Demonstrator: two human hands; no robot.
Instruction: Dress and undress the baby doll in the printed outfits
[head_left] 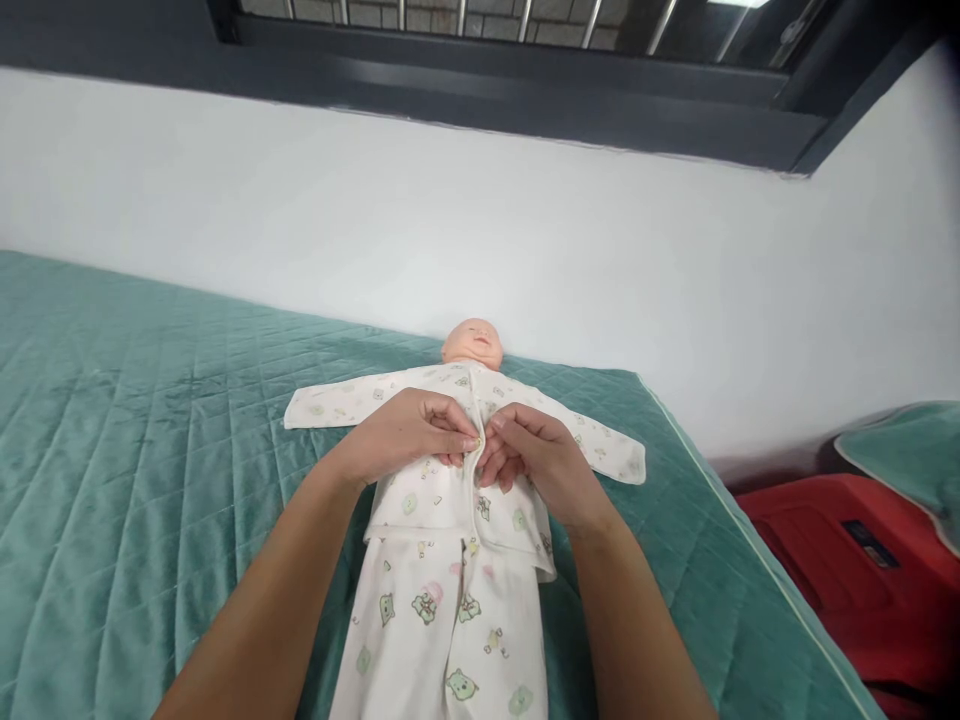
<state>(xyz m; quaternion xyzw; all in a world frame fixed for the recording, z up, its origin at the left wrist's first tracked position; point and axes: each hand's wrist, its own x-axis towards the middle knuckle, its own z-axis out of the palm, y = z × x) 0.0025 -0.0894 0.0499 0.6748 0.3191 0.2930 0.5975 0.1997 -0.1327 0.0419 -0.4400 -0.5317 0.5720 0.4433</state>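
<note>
A baby doll [471,343] lies on its back on the green quilted bed [150,420], head toward the wall. It wears a white printed shirt [450,495] and matching trousers [442,630]. My left hand [409,433] and my right hand [536,455] meet at the middle of the shirt's chest. Both are closed in a pinch on the shirt's front edges, fingertips touching each other at the opening. The doll's sleeves stretch out flat to either side.
A white wall [525,240] runs behind the bed under a dark window frame [525,90]. To the right of the bed stands a red object [847,570], with a green cloth [907,460] over its far end.
</note>
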